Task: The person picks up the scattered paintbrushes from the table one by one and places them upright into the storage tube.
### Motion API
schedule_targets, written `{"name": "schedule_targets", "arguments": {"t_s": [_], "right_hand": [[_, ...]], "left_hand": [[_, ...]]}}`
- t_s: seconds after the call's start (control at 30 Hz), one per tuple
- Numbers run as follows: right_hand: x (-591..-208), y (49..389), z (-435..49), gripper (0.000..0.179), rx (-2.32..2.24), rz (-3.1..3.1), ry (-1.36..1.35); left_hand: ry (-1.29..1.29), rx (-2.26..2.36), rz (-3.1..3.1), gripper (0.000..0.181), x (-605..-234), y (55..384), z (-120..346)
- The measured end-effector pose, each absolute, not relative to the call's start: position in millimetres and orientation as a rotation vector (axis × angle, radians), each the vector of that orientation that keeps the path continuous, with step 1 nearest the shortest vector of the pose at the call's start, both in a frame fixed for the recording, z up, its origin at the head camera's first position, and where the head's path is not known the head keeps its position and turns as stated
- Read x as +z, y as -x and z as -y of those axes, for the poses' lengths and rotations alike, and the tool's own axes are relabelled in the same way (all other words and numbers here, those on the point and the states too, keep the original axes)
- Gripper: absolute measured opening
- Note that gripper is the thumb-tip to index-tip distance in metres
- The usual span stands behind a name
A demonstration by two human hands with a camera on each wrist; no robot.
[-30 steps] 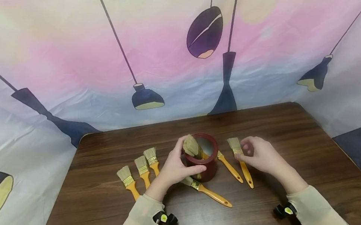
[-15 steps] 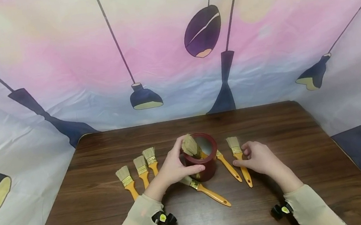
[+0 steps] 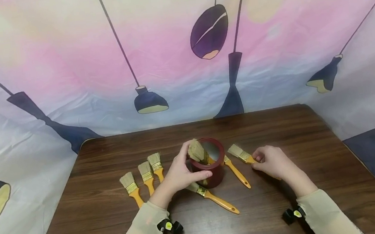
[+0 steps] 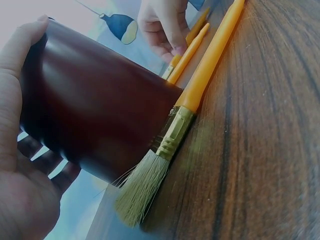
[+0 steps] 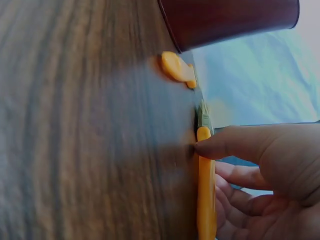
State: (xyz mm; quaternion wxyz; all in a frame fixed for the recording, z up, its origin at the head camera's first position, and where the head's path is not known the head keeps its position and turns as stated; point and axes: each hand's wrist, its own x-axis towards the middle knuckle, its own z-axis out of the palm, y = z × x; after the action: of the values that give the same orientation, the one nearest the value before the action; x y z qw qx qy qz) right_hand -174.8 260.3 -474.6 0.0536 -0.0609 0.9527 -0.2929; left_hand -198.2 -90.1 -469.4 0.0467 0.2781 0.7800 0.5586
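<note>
One front brush [image 3: 221, 204] lies nearest on the brown table [image 3: 257, 225], its bristles just beside the foot of a dark red cup [image 3: 216, 176]. The left hand [image 3: 182, 174] grips the cup, where bristles [image 3: 196, 151] poke above the rim. To the cup's right, the right hand [image 3: 274, 161] pinches a slanting brush [image 3: 243, 154] by its yellow handle; whether it is lifted I cannot tell. Between them lies a middle brush [image 3: 238, 174]; left of the cup, three brushes [image 3: 147, 181] lie bristles outward. Behind hangs a lamp-printed cloth [image 3: 170, 37].

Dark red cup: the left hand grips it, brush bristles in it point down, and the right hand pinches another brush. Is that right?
Not quite: the bristles point up out of the dark red cup, as the head view shows. The rest stands: the left hand grips the cup, and the right hand pinches another brush.
</note>
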Motion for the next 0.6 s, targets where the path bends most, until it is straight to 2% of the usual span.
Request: {"name": "schedule_targets", "arguments": {"t_s": [0.43,0.6], "right_hand": [[-480.8,180.2,-264.3,0.018,-0.879,-2.953,0.183],[-475.8,180.7,-268.1,0.021,-0.977,-2.983,0.180]], "left_hand": [[-0.860,1.707,-2.376,0.096,-471.6,199.5,90.3],[-0.860,1.712,-2.372,0.095,-472.3,199.6,90.1]]}}
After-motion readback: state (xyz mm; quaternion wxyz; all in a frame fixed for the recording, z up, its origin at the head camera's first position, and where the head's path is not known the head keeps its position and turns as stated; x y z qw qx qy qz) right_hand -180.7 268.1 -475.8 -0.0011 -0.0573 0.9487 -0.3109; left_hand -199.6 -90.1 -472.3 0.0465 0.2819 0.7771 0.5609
